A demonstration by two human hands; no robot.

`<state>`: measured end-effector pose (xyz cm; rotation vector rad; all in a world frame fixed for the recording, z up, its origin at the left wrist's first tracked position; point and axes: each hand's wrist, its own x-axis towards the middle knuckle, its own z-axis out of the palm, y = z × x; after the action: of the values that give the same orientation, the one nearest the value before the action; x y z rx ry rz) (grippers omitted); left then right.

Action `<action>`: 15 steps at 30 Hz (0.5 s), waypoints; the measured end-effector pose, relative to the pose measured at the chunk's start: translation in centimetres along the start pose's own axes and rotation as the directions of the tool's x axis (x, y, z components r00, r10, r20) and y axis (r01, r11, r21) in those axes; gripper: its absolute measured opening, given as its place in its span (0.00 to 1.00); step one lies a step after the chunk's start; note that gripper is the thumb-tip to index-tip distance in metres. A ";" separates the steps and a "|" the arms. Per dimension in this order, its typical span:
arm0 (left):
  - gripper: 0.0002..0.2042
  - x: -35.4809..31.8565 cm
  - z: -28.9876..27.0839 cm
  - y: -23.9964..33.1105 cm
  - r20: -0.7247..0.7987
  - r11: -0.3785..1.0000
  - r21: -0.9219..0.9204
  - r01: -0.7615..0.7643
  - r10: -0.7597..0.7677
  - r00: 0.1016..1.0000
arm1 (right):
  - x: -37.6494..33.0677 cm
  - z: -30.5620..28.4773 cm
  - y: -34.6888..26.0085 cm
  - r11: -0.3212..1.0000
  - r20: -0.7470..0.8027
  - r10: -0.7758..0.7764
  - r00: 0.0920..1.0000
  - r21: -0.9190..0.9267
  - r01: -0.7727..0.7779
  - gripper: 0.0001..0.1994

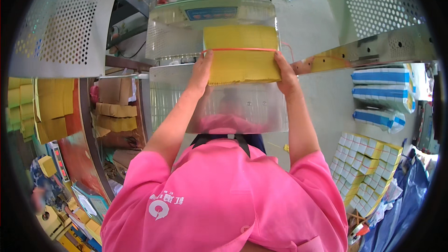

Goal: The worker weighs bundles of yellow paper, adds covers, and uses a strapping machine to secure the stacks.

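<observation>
A thick bundle of yellow paper (243, 67) rests over the shiny metal machine table (175, 93), with a red strap (240, 50) running across it from side to side. My left hand (201, 73) presses its left side, thumb near the strap. On the opposite side my right hand (286, 73) grips the bundle in the same way. Both hands are closed on the bundle; the fingers under and behind it are partly hidden. A loop of the red strap material shows beyond the right side.
Perforated metal panels (70, 23) flank the machine, and a metal bar (364, 51) extends right. Brown and yellow paper stacks (116, 116) fill shelves at left. Blue-and-white packs (380, 92) and many small bundles (364, 168) lie at right. Another person (44, 177) is at lower left.
</observation>
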<state>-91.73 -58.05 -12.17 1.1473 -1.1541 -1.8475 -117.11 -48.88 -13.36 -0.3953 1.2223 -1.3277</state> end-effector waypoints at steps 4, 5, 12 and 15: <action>0.35 0.3 0.1 -0.6 0.007 1.000 0.014 -0.004 0.004 1.000 | 0.0 0.4 -0.2 0.997 -0.022 0.042 0.999 0.064 -0.040 0.27; 0.35 0.4 -0.1 -0.7 0.004 1.000 0.025 -0.007 0.007 1.000 | 0.0 0.5 -0.3 0.997 -0.024 0.048 0.999 0.057 -0.047 0.27; 0.36 0.1 2.0 0.1 0.013 0.999 -0.042 0.022 -0.021 1.000 | 0.4 0.2 0.6 1.000 -0.146 0.005 0.989 0.006 -0.004 0.31; 0.36 0.4 1.5 0.3 0.031 0.998 -0.036 0.060 -0.059 0.998 | 1.2 -0.5 1.3 1.000 -0.101 0.020 0.995 -0.021 -0.022 0.31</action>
<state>-93.20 -58.03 -11.72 1.1486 -1.1090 -1.9291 -117.11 -49.32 -15.14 -0.3331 1.3223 -1.3305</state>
